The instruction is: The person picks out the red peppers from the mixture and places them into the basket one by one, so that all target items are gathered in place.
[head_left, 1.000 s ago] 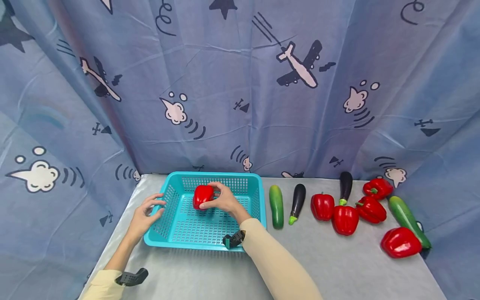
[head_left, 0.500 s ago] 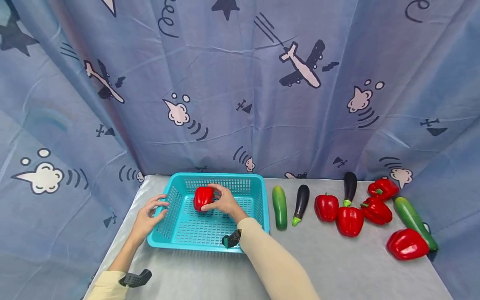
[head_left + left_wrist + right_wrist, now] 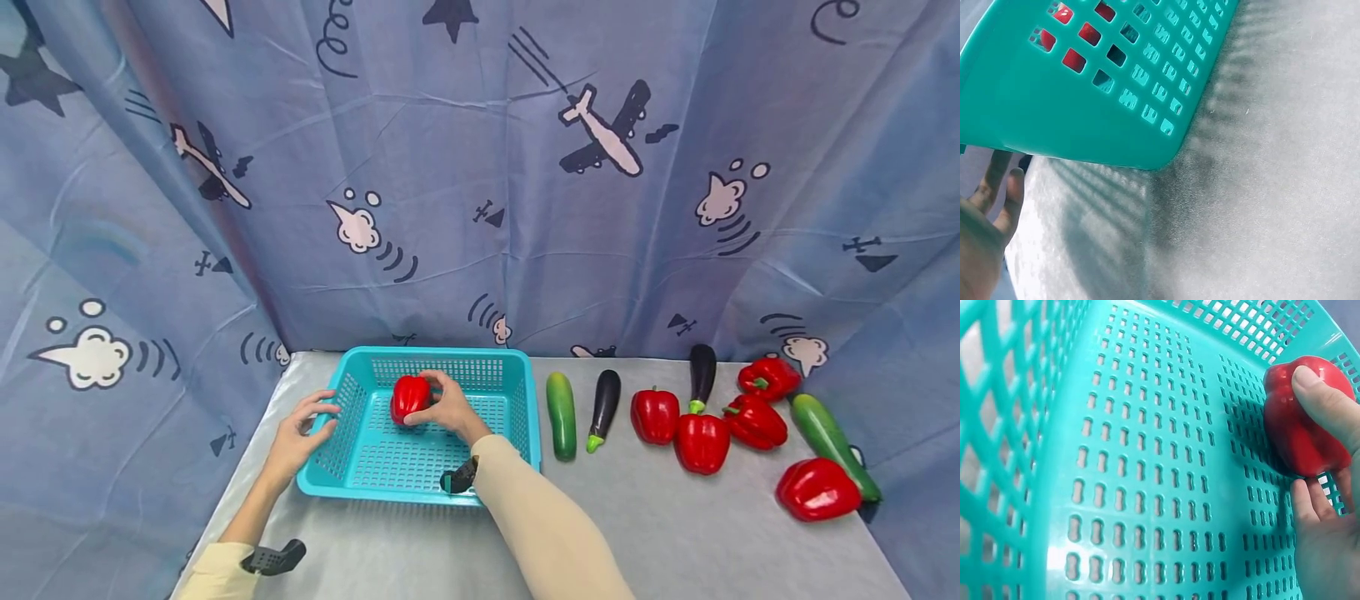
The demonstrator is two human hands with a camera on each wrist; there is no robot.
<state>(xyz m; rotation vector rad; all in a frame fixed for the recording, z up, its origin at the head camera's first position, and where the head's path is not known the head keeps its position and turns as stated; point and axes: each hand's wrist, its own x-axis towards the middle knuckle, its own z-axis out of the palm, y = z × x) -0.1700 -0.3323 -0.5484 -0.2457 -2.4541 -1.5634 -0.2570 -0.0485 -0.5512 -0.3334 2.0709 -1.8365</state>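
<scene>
My right hand (image 3: 447, 406) holds a red bell pepper (image 3: 409, 399) inside the turquoise basket (image 3: 390, 497), toward its back left. The right wrist view shows the thumb across the upper side of the bell pepper (image 3: 1304, 419) and fingers under its lower end, close over the perforated floor. At the basket's left rim is my left hand (image 3: 297, 437), fingers spread and slightly bent, overlapping the rim in the head view. In the left wrist view, fingers (image 3: 1013, 197) show just past the rim edge, and red shows through the wall holes.
Right of the basket lie a cucumber (image 3: 561, 417) and an eggplant (image 3: 603, 408). Farther right are several red bell peppers (image 3: 702, 443), a second eggplant (image 3: 702, 375) and a second cucumber (image 3: 832, 442). A patterned blue curtain (image 3: 420, 167) hangs behind the silver-grey table (image 3: 660, 542).
My right wrist and forearm have shifted slightly left while the hand keeps holding the bell pepper in the same area of the basket. The left hand stays at the rim.
</scene>
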